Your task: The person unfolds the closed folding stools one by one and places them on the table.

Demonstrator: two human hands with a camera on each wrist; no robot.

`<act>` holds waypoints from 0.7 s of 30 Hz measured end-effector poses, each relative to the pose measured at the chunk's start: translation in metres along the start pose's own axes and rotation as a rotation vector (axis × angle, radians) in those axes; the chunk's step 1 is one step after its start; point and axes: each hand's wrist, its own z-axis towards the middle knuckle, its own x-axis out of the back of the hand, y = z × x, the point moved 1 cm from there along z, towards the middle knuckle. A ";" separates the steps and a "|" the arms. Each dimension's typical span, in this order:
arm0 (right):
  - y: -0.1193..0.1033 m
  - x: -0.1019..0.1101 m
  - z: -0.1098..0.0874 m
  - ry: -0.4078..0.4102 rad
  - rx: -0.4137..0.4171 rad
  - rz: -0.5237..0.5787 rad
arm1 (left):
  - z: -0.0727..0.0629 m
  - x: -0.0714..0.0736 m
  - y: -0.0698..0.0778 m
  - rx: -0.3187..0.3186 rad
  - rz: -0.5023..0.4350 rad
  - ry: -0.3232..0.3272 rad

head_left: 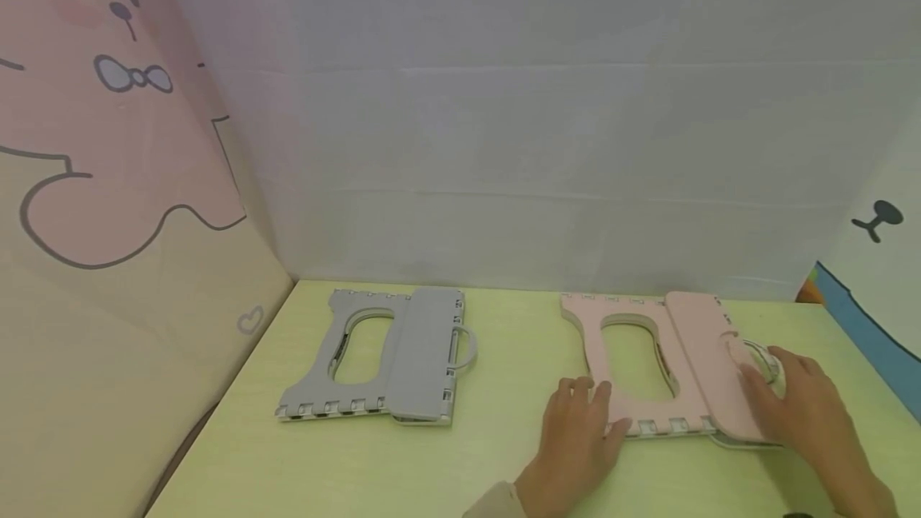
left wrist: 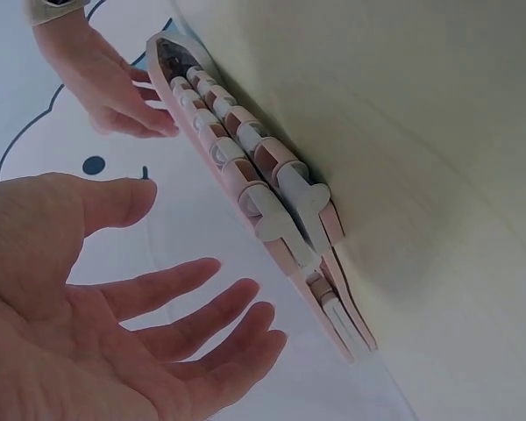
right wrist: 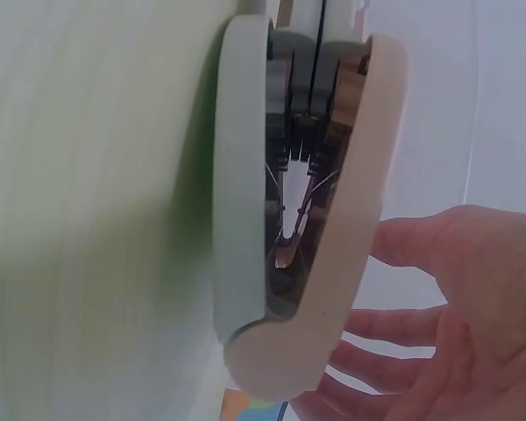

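Note:
A pink folding step stool point(head_left: 708, 366) lies folded flat on the table at the right, with an oval cutout between its legs. My left hand point(head_left: 576, 434) is over its near left corner in the head view; the left wrist view shows these fingers spread and slightly bent, gripping nothing, beside the hinged edge. At the stool's right end is my right hand point(head_left: 809, 402), its thumb on the pink top panel and its fingers by the carrying handle point(head_left: 771, 366). From the right wrist, the end shows pale and pink panels point(right wrist: 355, 210) parted by a narrow gap.
A grey folding step stool point(head_left: 424, 350), also folded flat, lies to the left, its loop handle point(head_left: 470, 348) facing right. The light yellow table point(head_left: 360, 470) meets a pale sheet wall point(head_left: 547, 142) at the back. Printed cloth point(head_left: 129, 126) hangs at the left side.

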 end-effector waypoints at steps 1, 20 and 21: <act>0.001 0.000 0.000 -0.004 -0.003 0.000 | 0.000 0.000 0.000 0.000 0.002 -0.001; 0.013 -0.003 0.004 -0.063 -0.001 -0.001 | 0.005 -0.005 0.009 0.043 0.002 -0.097; 0.014 -0.002 0.005 -0.071 0.003 -0.001 | 0.005 -0.005 0.010 0.050 -0.004 -0.111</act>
